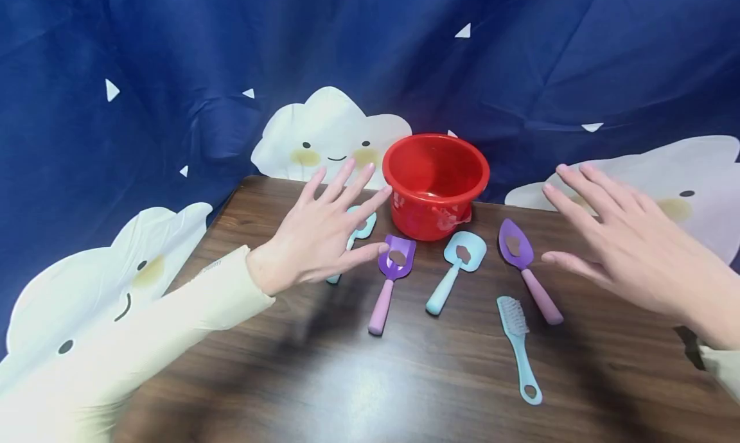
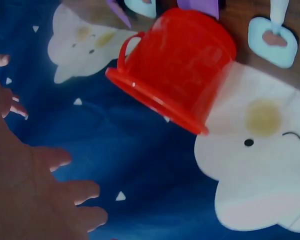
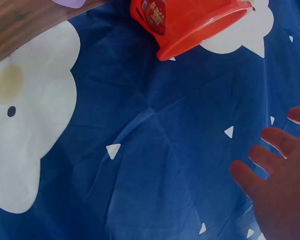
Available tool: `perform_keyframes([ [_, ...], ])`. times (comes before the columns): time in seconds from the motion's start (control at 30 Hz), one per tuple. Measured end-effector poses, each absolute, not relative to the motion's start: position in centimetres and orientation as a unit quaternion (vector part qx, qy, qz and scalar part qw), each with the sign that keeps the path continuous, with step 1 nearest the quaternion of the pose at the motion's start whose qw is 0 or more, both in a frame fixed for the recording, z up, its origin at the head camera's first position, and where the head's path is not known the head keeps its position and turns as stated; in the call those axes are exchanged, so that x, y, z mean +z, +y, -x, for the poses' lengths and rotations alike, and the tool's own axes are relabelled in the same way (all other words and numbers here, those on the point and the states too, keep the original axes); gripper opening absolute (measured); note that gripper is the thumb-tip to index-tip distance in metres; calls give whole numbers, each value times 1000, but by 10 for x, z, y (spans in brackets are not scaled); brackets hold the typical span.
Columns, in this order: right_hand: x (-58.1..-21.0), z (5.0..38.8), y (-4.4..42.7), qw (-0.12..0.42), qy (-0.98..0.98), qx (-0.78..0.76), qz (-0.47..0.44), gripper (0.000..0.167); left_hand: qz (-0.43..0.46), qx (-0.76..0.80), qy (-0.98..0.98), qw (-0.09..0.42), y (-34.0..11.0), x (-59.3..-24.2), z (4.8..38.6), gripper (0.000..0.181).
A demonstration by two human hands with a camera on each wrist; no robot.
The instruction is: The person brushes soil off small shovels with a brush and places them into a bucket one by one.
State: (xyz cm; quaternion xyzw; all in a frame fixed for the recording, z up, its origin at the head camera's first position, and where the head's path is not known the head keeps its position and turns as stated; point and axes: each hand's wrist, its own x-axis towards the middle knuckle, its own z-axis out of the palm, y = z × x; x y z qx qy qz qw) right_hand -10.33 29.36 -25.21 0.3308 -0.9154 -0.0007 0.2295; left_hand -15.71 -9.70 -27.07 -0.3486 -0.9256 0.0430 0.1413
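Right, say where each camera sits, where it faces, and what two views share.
Head: worn on the head, looks forward and down at the red bucket and table; left hand, right hand and sleeves show.
Left wrist: worn there, faces bucket and blue backdrop; left hand at left edge.
Right wrist: worn there, faces mostly backdrop, bucket at top; right hand at right edge.
Shared: both wrist views catch the bucket, table and backdrop.

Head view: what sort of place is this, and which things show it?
Perhaps a children's play corner: a blue cloth backdrop with smiling clouds, a brown table and a red bucket.
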Motion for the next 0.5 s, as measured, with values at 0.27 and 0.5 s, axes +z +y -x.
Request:
perform_keyframes([
  [0.27, -276, 95, 300, 247, -902, 24, -354, 77, 340, 24, -932, 127, -105, -308, 152, 75],
  [0.5, -322, 84, 313, 196, -926, 8, -323, 53, 311, 7, -946, 94, -112, -352, 149, 72],
])
